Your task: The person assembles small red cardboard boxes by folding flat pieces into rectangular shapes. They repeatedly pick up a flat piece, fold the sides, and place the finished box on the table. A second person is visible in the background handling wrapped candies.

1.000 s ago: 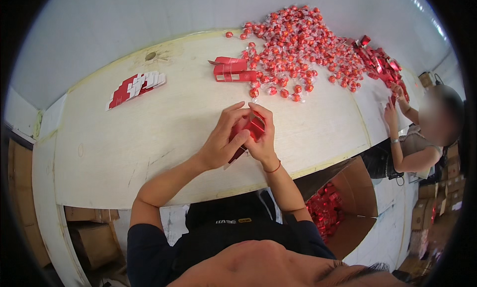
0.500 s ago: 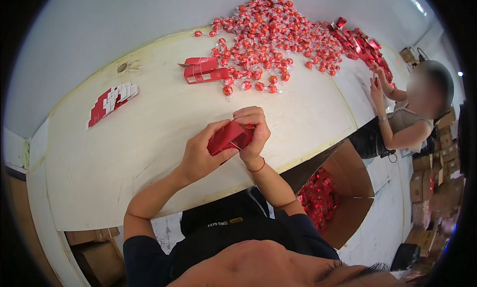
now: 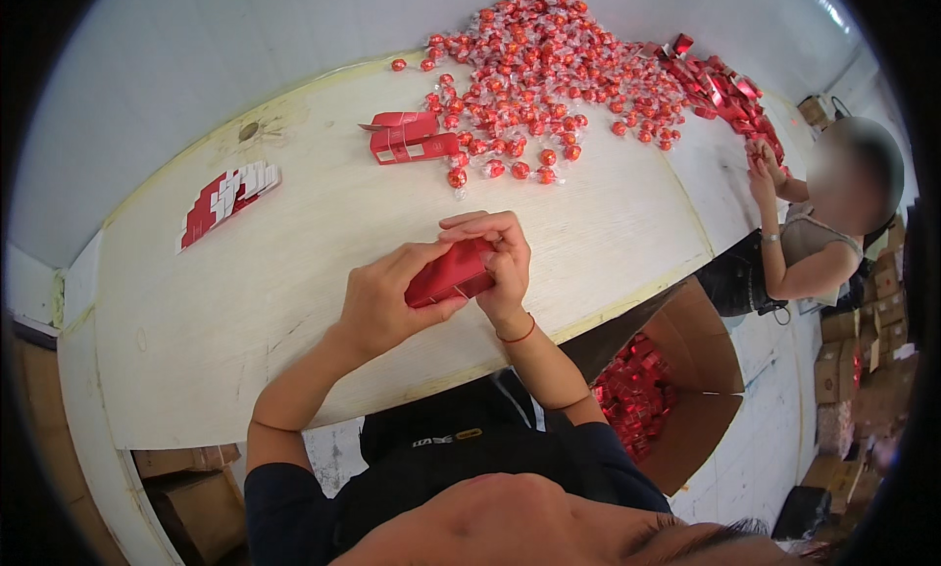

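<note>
A small red cardboard box (image 3: 449, 274) is held between my two hands above the near part of the table. My left hand (image 3: 382, 296) grips its left end, with the thumb along the near side and the fingers behind. My right hand (image 3: 502, 272) closes around the right end, its thumb pressed to the end face and its fingers bent over the top. Whether anything is inside the box cannot be seen. Beyond my hands lie an open red box with raised flaps (image 3: 407, 140) and a large heap of red candies in clear twisted wrappers (image 3: 539, 71).
Flat folded red and white cartons (image 3: 230, 198) lie fanned at the left on the white table (image 3: 294, 272). At the right, a co-worker (image 3: 818, 233) handles something small beside a pile of red boxes (image 3: 725, 91). A cardboard carton (image 3: 701, 424) of red boxes stands below the table edge.
The box's right end, open half a second ago, now looks closed under my right thumb. My left hand has shifted slightly left. The co-worker's hands have come together.
</note>
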`<act>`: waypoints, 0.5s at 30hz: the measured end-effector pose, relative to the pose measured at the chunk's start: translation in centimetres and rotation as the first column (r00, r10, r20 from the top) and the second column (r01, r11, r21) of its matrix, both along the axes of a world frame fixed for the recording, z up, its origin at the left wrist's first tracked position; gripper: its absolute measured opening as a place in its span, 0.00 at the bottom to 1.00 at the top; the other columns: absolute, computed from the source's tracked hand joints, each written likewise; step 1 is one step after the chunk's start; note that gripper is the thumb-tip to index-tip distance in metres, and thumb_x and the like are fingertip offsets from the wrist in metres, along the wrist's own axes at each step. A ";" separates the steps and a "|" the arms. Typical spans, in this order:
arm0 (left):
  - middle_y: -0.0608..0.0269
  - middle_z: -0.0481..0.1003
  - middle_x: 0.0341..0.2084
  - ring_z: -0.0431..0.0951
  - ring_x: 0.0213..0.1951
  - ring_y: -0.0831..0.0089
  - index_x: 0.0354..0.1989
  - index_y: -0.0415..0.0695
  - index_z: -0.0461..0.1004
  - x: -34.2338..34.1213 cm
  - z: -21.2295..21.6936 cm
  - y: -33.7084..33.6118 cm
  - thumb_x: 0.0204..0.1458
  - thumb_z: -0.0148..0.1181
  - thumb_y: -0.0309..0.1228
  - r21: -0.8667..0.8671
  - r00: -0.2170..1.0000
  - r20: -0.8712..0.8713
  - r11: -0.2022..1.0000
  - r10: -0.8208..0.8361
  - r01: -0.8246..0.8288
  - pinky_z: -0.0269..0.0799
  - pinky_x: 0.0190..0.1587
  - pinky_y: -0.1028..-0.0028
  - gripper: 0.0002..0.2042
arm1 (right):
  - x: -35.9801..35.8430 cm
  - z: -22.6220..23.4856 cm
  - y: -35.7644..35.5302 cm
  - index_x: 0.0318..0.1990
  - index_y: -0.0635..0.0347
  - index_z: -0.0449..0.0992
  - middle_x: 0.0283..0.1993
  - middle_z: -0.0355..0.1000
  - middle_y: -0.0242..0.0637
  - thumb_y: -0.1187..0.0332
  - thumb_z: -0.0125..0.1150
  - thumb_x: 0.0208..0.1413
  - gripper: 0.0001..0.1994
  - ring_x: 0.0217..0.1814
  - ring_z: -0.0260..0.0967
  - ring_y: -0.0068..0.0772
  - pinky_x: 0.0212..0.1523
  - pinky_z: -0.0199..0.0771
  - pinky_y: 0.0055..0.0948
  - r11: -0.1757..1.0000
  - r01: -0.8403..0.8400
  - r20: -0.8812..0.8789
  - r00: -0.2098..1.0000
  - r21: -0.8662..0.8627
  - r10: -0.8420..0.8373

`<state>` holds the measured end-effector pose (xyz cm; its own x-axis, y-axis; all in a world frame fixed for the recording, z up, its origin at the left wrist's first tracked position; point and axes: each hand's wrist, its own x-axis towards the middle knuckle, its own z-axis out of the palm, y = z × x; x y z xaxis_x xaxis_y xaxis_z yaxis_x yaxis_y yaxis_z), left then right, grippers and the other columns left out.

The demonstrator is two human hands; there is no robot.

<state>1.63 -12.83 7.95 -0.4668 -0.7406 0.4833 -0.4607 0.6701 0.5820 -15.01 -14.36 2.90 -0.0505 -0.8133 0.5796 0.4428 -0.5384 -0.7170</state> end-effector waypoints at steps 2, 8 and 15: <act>0.56 0.78 0.38 0.81 0.36 0.61 0.48 0.42 0.73 0.6 0.8 -0.1 0.40 0.73 0.41 0.108 1.000 0.022 0.994 -0.017 0.015 0.77 0.39 0.68 0.27 | -0.8 0.0 -0.2 0.54 0.71 0.67 0.49 0.74 0.55 0.72 0.39 0.52 0.22 0.57 0.69 0.39 0.58 0.67 0.35 0.997 -0.066 -0.164 0.985 -0.026 0.061; 0.56 0.78 0.38 0.81 0.37 0.63 0.47 0.42 0.74 1.1 0.7 -0.6 0.41 0.72 0.40 0.328 0.997 -0.048 0.942 -0.060 0.073 0.76 0.42 0.69 0.25 | -0.7 2.0 0.3 0.65 0.76 0.57 0.52 0.73 0.60 0.55 0.34 0.66 0.31 0.64 0.64 0.50 0.64 0.61 0.41 0.999 -0.047 -0.320 0.947 -0.022 0.037; 0.57 0.78 0.38 0.81 0.36 0.63 0.53 0.44 0.73 1.5 0.9 -0.7 0.41 0.71 0.40 0.204 0.991 0.022 0.971 -0.132 0.124 0.77 0.40 0.69 0.29 | 0.1 1.8 0.7 0.61 0.72 0.62 0.62 0.63 0.57 0.61 0.39 0.64 0.25 0.63 0.66 0.47 0.63 0.64 0.40 0.993 -0.092 -0.134 0.986 0.077 0.102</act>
<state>3.16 -13.49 8.85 -0.5781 -0.7541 0.3117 -0.4015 0.5954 0.6959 -14.91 -13.62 4.69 0.1068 -0.8493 0.5170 0.3850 -0.4441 -0.8091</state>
